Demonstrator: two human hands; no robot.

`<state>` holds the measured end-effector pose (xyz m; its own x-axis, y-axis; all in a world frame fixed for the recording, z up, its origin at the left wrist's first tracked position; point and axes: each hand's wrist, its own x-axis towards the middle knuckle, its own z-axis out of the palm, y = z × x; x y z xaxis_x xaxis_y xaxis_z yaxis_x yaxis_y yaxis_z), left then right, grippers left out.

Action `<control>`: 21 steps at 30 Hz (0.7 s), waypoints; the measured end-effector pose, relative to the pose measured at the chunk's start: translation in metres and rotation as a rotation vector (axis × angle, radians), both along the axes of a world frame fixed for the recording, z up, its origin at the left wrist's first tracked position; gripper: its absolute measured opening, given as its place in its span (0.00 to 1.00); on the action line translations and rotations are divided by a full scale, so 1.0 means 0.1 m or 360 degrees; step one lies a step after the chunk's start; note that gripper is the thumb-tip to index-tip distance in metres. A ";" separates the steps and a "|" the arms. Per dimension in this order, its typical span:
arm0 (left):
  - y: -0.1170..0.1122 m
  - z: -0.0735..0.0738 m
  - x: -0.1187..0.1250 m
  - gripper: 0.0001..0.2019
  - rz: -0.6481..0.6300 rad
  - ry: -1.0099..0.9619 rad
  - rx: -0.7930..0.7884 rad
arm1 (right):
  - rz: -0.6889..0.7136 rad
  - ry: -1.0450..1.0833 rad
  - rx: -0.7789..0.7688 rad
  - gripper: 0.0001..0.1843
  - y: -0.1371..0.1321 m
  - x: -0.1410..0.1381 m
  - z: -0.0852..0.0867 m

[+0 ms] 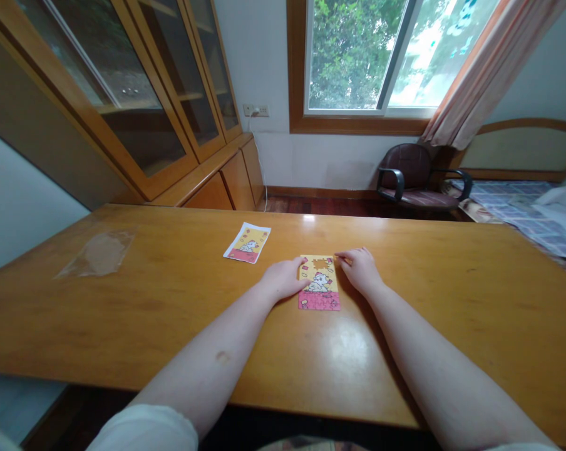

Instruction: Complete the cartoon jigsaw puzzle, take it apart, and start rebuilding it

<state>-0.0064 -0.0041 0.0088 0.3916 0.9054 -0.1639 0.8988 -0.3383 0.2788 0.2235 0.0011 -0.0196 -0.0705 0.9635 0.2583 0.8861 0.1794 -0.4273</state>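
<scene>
A small jigsaw puzzle with a white cartoon animal on yellow and pink lies flat on the wooden table. My left hand rests at its left edge, fingers curled against it. My right hand touches its upper right corner, fingers pinched together there; whether a piece is in them is hidden. A printed card with the same picture lies farther back on the left, apart from both hands.
A clear plastic bag lies at the table's left. A glass-door wooden cabinet stands behind on the left. A dark armchair sits under the window, with a bed at the right.
</scene>
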 end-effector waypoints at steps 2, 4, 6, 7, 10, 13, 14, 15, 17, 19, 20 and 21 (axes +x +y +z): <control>0.00 0.01 0.00 0.32 0.0003 0.0007 -0.0001 | 0.0076 0.0083 0.0041 0.11 -0.01 -0.02 0.01; 0.00 0.01 0.00 0.32 0.0007 0.0020 -0.0010 | 0.0146 0.0164 0.0069 0.10 -0.01 -0.03 0.02; -0.01 0.02 0.01 0.32 0.0012 0.0023 -0.0021 | 0.0178 0.0218 0.0101 0.09 -0.01 -0.04 0.01; -0.01 0.02 0.01 0.32 0.0015 0.0020 -0.0024 | 0.0174 0.0236 0.0109 0.08 0.00 -0.04 0.01; 0.00 0.01 0.01 0.32 0.0014 0.0004 -0.0023 | 0.0101 0.0288 0.0057 0.08 -0.01 -0.04 0.00; 0.00 0.00 0.01 0.32 0.0009 -0.0002 -0.0018 | 0.0119 0.0281 -0.0041 0.12 -0.01 -0.06 0.01; 0.00 0.00 0.01 0.32 0.0008 -0.0001 -0.0017 | 0.0150 0.0247 -0.0072 0.13 -0.02 -0.07 0.02; 0.00 0.00 0.01 0.32 0.0009 0.0002 -0.0018 | 0.0178 0.0209 -0.0101 0.14 -0.02 -0.08 0.03; 0.00 0.01 0.01 0.32 0.0012 0.0010 -0.0024 | 0.0198 0.0169 -0.0148 0.13 -0.02 -0.10 0.04; 0.00 0.02 0.01 0.32 0.0020 0.0021 -0.0029 | 0.0163 0.0213 -0.0185 0.11 -0.03 -0.11 0.04; -0.01 0.02 0.01 0.32 0.0022 0.0026 -0.0028 | 0.0135 0.0253 -0.0199 0.10 -0.03 -0.12 0.04; -0.01 0.03 0.02 0.32 0.0021 0.0029 -0.0028 | 0.0108 0.0294 -0.0214 0.09 -0.03 -0.12 0.04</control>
<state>-0.0048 -0.0051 0.0115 0.3764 0.9075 -0.1867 0.9081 -0.3214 0.2684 0.2113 -0.0020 -0.0161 -0.0999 0.9847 0.1427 0.7786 0.1667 -0.6050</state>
